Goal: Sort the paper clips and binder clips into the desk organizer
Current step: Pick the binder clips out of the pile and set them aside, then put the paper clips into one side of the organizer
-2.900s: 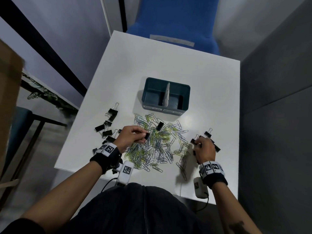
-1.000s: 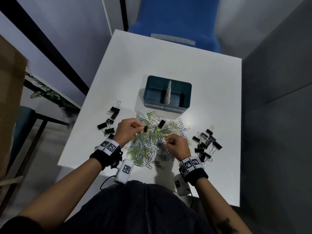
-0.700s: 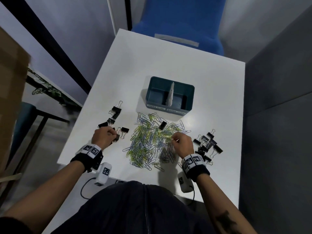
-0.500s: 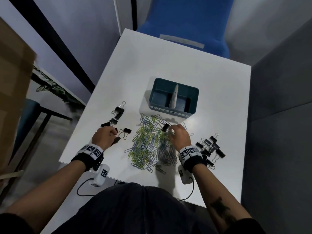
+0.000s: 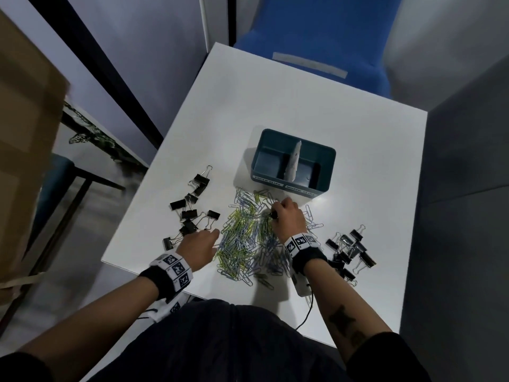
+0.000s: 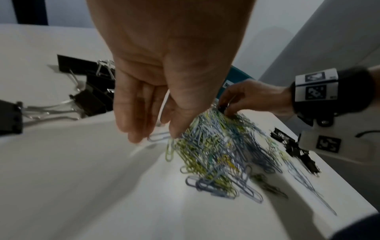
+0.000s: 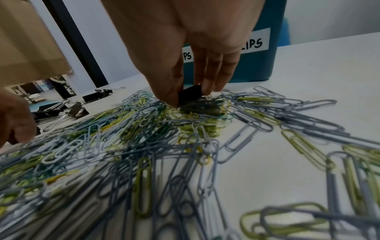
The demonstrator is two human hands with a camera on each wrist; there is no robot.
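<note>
A teal two-compartment desk organizer (image 5: pixel 325 161) stands mid-table, labels on its front (image 7: pixel 255 44). Before it lies a heap of blue, grey and yellow-green paper clips (image 5: pixel 245 238) (image 6: pixel 222 151) (image 7: pixel 144 138). My right hand (image 5: pixel 287 216) (image 7: pixel 185 91) pinches a black binder clip (image 7: pixel 190 95) (image 5: pixel 273 215) at the heap's far edge, thumb against fingers. My left hand (image 5: pixel 201 244) (image 6: pixel 152 129) hovers with straight, relaxed fingers at the heap's left edge, holding nothing. Black binder clips lie in a left group (image 5: pixel 192 210) (image 6: pixel 90 99) and a right group (image 5: pixel 349 252).
The white table (image 5: pixel 303 100) has its near edge by my body and its left edge close to the left clip group. A blue chair (image 5: pixel 316 37) stands behind the table, a grey partition (image 5: pixel 468 188) at right, a cardboard box (image 5: pixel 24 133) at far left.
My left hand let go of its binder clip at the left group and came back toward the paper clips, open. My right hand reached forward and pinched the black binder clip in the heap.
</note>
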